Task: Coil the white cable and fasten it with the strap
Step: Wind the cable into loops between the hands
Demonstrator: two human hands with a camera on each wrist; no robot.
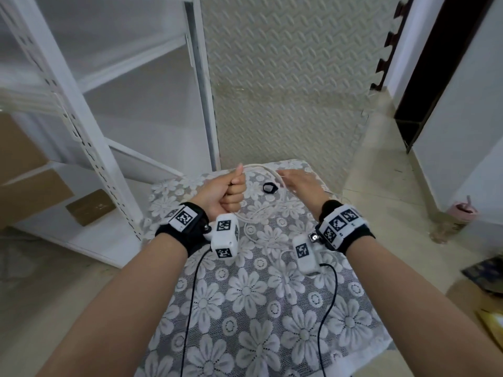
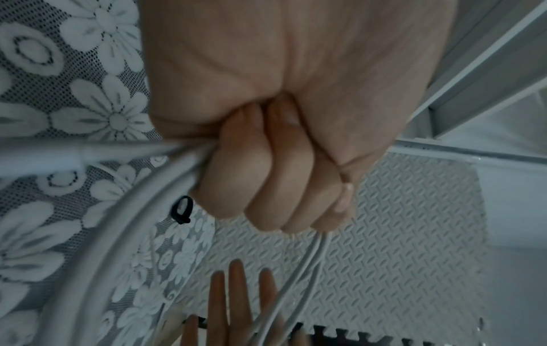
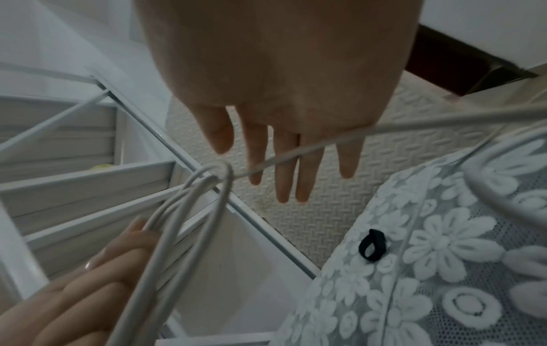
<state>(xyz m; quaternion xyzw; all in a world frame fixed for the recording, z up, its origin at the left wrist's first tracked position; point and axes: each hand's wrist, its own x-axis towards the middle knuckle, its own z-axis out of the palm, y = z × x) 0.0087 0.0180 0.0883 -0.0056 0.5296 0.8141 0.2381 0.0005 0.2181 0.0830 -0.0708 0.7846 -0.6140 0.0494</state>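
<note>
Your left hand fists thin white cable loops. Right hand fingers straight, cable seemingly across them. Strap lies looped, black.

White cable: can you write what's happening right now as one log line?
stage: coiling | left hand: grips loops of white cable | right hand: fingers straight, cable across them | strap: on tablecloth, unused

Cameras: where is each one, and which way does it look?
Head: on the head, looking down at the table; both forearms, left hand, right hand.
Left wrist: along the left hand gripping the cable; right fingertips below.
Right wrist: along the open right hand; the cable crosses its fingers.
All three show the strap.
</note>
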